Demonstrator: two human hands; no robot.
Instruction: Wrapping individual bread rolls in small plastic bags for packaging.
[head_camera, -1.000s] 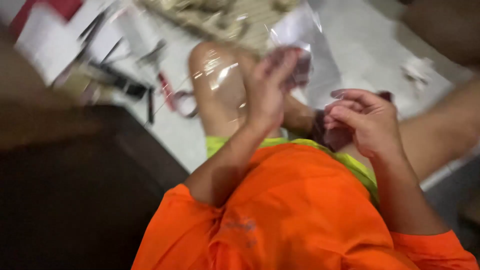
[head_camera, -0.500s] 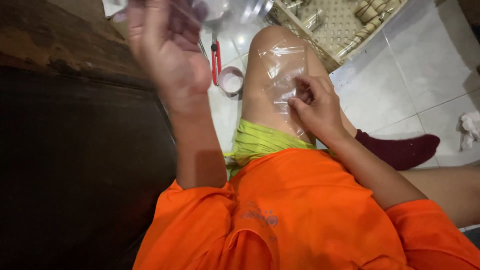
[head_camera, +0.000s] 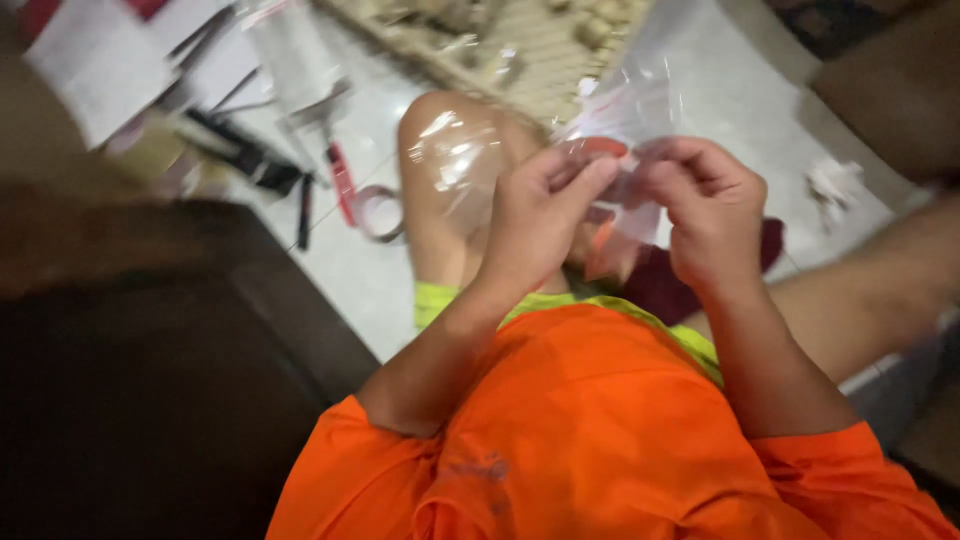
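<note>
Left hand (head_camera: 535, 215): your fingers pinch together on the clear plastic bag (head_camera: 625, 120), at its near left edge.
Right hand (head_camera: 705, 205): your fingers curl shut on the same bag, just right of the left hand.
Bag: held up between both hands, above your bare knee (head_camera: 450, 150); contents blurred, reddish.
Floor (head_camera: 350, 280): pale tiles; tape roll (head_camera: 378, 212) and red-handled tool (head_camera: 342, 180) left of the knee.
Far side: woven tray (head_camera: 530, 45).
</note>
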